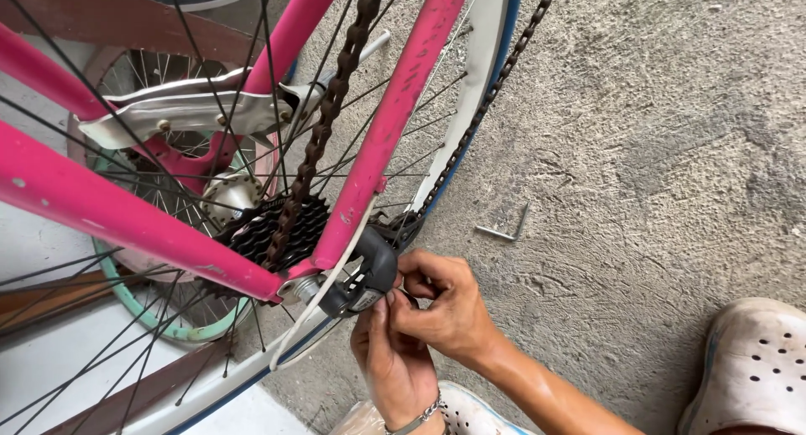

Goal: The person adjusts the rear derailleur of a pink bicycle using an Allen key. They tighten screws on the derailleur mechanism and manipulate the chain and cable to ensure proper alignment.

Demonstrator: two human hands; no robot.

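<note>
While both hands pinch at the black derailleur [363, 277], lower centre, below the pink frame [382, 133], left hand [396, 361] should steady the body; right hand [441, 305] apparently grips something small, hidden behind fingers.

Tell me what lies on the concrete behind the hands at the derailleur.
On the concrete floor past both hands, a small bent metal hex key lies alone. The floor directly beneath the hands and the black derailleur is covered from view.
</note>
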